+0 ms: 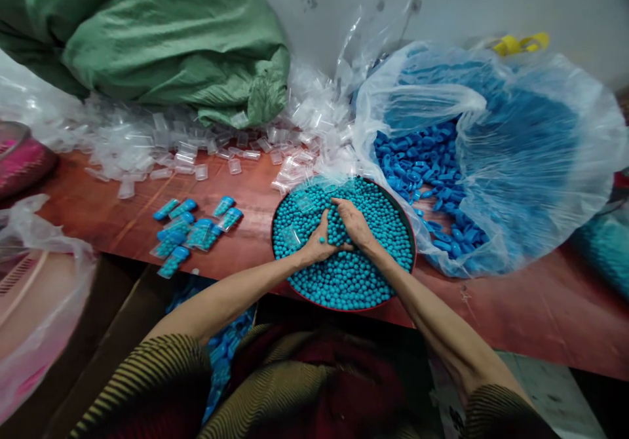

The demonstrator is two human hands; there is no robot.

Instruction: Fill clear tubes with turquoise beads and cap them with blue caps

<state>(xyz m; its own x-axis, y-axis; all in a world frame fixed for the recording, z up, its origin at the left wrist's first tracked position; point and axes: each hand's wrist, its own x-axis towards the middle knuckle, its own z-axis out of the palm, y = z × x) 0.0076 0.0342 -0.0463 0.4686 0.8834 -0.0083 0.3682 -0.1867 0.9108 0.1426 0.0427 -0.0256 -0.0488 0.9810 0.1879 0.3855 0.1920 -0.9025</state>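
Note:
A round, red-rimmed container [403,265] full of small teal beads [344,288] stands at the front edge of the table. Both of my hands are over its middle, close together, with beads between them. My left hand [320,246] has its thumb raised and its fingers stretched toward the right hand, a bead by the thumb. My right hand [354,223] curves over the beads from the right, its fingertips bent inward; whether it grips anything is hard to see. A clear plastic case [291,236] lies on the beads left of my hands.
Several filled cases with blue caps [200,232] lie on the red table [118,223] at left. Clear empty cases [187,154] spread behind them, beneath a green sack [181,39]. At right, a translucent bag [531,144] holds blue caps [417,157]. A pink basket sits far left.

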